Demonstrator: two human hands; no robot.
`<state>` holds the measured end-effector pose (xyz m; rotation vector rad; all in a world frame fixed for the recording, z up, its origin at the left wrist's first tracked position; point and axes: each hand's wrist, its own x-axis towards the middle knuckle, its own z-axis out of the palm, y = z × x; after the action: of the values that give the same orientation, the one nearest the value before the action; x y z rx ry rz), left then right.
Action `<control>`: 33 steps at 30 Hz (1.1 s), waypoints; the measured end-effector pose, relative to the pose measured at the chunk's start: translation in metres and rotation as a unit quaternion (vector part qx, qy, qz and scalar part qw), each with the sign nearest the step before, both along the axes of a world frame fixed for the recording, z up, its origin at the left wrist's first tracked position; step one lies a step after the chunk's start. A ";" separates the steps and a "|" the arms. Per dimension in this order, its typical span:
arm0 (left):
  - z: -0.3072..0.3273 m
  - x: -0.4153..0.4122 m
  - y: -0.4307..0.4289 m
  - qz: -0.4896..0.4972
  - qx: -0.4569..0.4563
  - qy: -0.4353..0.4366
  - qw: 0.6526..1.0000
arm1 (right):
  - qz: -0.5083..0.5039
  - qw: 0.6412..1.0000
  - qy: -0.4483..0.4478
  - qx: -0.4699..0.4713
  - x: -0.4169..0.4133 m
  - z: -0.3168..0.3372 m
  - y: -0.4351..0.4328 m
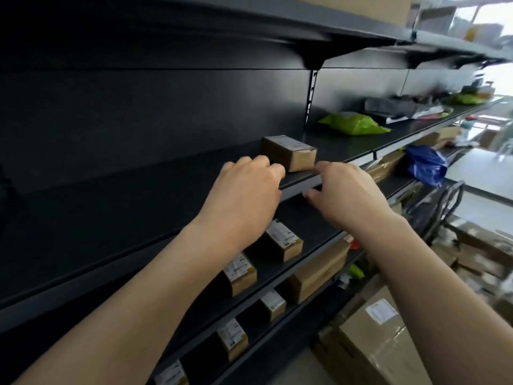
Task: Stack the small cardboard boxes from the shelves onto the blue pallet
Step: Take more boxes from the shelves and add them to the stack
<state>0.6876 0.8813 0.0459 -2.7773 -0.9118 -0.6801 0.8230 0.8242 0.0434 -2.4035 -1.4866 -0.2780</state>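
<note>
A small cardboard box sits near the front edge of a dark shelf at chest height. My left hand reaches up just left of it, fingers curled and holding nothing. My right hand hovers just right of the box at the shelf's front lip, fingertips close to the box's corner, fingers apart. More small labelled boxes stand on the lower shelves: one under my left wrist, another below it, two smaller ones further down. The blue pallet is out of sight.
A green plastic parcel lies further right on the same shelf, with dark bags beyond it. A blue bag sits on the shelf below. A longer brown box and large cartons crowd the lower right floor area.
</note>
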 end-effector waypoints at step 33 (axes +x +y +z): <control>-0.030 0.114 0.103 0.094 -0.021 -0.049 0.994 | 0.019 0.986 0.158 0.044 0.146 -0.044 0.173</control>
<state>0.8017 0.9841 0.0156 -2.6694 -1.2011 -0.7790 0.9693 0.9975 -0.0007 -2.2236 -1.3436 0.0444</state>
